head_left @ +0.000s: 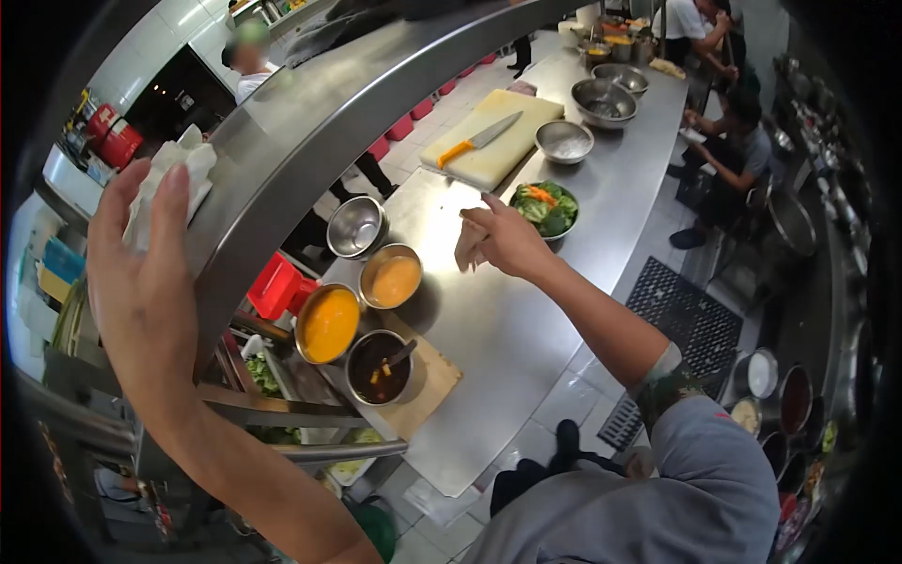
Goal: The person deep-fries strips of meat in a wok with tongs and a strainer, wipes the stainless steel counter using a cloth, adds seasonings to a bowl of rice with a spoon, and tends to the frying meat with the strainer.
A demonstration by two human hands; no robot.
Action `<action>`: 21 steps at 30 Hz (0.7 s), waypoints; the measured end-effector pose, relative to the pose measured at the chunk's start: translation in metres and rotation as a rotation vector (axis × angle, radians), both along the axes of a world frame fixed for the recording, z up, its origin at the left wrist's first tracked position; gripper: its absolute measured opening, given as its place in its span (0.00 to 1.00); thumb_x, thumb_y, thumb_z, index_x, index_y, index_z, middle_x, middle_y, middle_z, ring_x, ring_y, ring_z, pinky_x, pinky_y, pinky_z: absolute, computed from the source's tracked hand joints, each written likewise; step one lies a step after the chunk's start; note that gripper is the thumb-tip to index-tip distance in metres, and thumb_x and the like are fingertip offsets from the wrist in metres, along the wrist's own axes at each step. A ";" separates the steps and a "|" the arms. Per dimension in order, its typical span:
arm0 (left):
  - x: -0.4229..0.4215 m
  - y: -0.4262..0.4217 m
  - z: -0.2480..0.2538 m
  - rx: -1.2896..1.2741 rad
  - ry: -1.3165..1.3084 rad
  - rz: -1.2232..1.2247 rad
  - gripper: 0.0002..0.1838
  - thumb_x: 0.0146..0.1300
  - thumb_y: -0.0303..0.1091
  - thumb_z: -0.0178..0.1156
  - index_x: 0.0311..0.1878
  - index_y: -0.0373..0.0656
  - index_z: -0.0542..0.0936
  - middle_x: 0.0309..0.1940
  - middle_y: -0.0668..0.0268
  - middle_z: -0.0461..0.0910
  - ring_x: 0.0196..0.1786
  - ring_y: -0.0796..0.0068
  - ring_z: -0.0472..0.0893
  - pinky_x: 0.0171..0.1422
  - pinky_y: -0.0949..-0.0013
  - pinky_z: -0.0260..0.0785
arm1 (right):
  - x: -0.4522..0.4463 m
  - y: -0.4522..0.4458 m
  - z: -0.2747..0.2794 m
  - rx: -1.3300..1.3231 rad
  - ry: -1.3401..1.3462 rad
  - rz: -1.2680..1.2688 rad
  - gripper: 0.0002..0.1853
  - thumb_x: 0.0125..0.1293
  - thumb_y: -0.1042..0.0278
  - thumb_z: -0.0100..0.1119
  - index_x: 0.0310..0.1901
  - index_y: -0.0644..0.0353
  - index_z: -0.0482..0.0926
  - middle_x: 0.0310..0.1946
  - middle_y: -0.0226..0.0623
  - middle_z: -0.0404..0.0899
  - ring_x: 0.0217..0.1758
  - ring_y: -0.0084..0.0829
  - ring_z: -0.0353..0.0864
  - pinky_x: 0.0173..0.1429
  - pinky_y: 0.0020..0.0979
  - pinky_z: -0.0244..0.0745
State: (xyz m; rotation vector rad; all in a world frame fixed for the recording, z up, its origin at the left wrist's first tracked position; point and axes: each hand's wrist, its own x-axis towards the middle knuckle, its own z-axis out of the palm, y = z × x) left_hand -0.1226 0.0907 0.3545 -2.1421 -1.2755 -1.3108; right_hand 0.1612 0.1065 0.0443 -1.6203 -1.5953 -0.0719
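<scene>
The left hand (143, 268) spreads near crumpled white tissue (200, 160) (probably light, soft, best pinched by an edge); the right hand (514, 239) half-curls, contents unclear.

No words, numbers or signs can be read from where I stand; a small red mark (723, 415) on the person's grey sleeve (700, 456) is too blurred to make out.
</scene>
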 end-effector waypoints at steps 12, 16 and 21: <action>-0.010 0.023 0.003 -0.004 -0.026 -0.121 0.33 0.65 0.58 0.60 0.63 0.40 0.78 0.56 0.53 0.81 0.62 0.61 0.77 0.69 0.65 0.63 | -0.177 -0.223 -0.048 -0.548 0.448 0.543 0.23 0.67 0.63 0.61 0.62 0.57 0.75 0.56 0.47 0.78 0.58 0.50 0.78 0.60 0.42 0.75; -0.026 0.059 0.013 0.145 0.218 -0.190 0.34 0.69 0.56 0.58 0.69 0.41 0.72 0.66 0.53 0.73 0.63 0.61 0.78 0.71 0.63 0.64 | -0.205 -0.303 -0.034 -0.629 0.407 0.466 0.23 0.68 0.60 0.58 0.62 0.57 0.74 0.55 0.46 0.77 0.57 0.49 0.78 0.58 0.44 0.76; 0.001 0.107 -0.022 0.150 0.315 -0.342 0.32 0.70 0.52 0.58 0.69 0.39 0.71 0.65 0.52 0.73 0.63 0.61 0.77 0.71 0.62 0.64 | -0.246 -0.418 -0.038 -0.466 0.544 0.070 0.21 0.65 0.62 0.60 0.58 0.61 0.76 0.50 0.48 0.79 0.58 0.49 0.76 0.60 0.46 0.72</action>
